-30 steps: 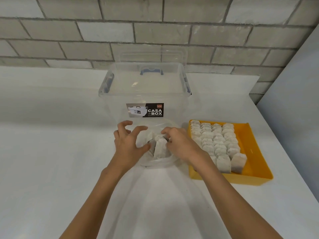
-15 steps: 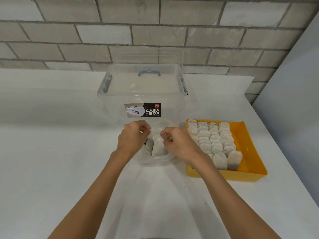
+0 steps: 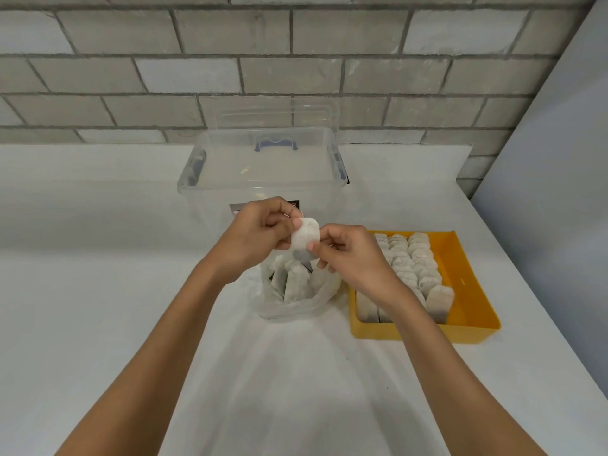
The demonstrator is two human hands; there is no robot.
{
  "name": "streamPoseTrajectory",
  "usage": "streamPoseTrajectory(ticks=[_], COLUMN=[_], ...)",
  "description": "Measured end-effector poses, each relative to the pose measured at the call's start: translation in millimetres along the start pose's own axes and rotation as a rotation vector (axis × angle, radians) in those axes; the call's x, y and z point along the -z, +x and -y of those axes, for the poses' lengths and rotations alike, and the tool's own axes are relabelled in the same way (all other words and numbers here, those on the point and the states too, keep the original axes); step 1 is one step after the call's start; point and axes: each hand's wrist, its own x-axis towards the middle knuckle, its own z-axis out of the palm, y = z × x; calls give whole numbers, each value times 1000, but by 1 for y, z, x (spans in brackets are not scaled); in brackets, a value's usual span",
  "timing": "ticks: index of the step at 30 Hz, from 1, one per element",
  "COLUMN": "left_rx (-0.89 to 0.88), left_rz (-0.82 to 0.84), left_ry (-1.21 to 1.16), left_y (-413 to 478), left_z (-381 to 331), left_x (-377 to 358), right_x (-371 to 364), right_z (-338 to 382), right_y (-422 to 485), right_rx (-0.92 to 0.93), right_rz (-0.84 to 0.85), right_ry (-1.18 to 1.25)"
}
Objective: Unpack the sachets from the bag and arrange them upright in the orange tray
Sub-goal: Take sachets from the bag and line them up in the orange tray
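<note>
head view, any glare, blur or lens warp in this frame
Head view: wide-angle stretch, brick wall joints fan outward at the edges; head view: small glare streaks on the clear box, white table nearly washed out with only faint arm shadows; head view: held sachet reasonably sharp, no strong motion blur.

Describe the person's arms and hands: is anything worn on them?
Nothing worn is visible. The left hand and right hand are bare: no gloves, rings, watch or bracelet on the parts in view. Both forearms are bare too, with no sleeve down to the picture's bottom edge. The visible nails look short.
</note>
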Motion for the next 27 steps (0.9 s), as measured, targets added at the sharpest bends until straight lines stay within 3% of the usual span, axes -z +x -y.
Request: streamPoseTrajectory(ticks=[6,8,10,15,22,27], left_rx=[55,104,136,256,299,262], left_rz=[-107,-159,-191,-80,-16,-104], left_ry=[-159,-76,178,573,625,559], left_y=[1,3,4,3,6,0], left_z=[6,19,37,73,80,71], left_x=[-11,-9,-7,-13,-12,3], right_x=[8,9,8,4,3,5], right_z=[-1,-5,-8,-11,-13,-18], right_y=[-4,-5,-7,-8,-9,-11], right_rx=[-25,-45,-65,-88,-94,-121], right_rz=[-44,-67,-72,-71,-75,-109], right_ry=[94,99,116,106,90,101])
